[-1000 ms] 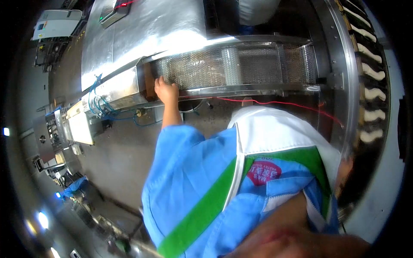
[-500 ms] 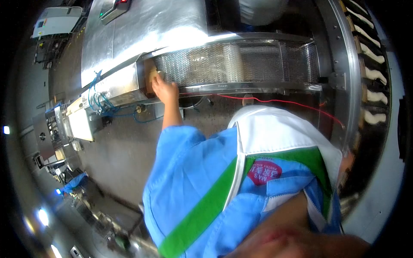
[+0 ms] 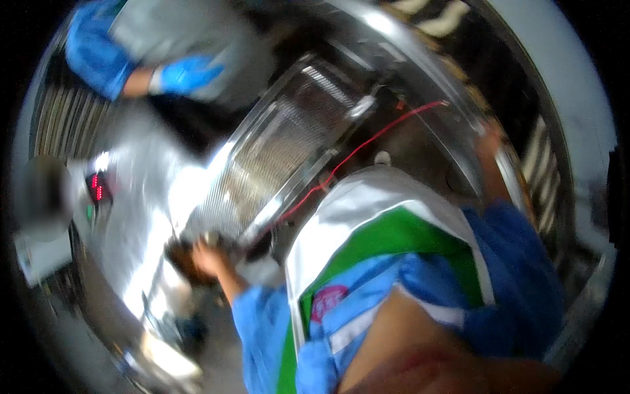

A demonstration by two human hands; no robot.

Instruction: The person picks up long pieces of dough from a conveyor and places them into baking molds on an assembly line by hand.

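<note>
My left hand (image 3: 209, 257) is at the near-left end of a mesh conveyor belt (image 3: 275, 141), by a brown opening in the metal housing. Its fingers look curled in beside a small pale, roundish thing (image 3: 210, 238), too blurred to name. On the far right, my right hand (image 3: 487, 146) is at the metal rail (image 3: 453, 98) that runs along a rack of long pale dough pieces (image 3: 446, 18). Motion smears its fingers, and I cannot tell whether they grip the rail.
Across the conveyor stands another person in blue sleeves, with a blue-gloved hand (image 3: 187, 75). A red cord (image 3: 367, 144) runs along the conveyor's near side. At left are a shiny metal table (image 3: 141, 171) and a device with a red display (image 3: 97, 186).
My view has swung round, so the conveyor now slants and the co-worker has come into sight. My left hand stays at the conveyor's end. My right hand and arm show more fully at the rail.
</note>
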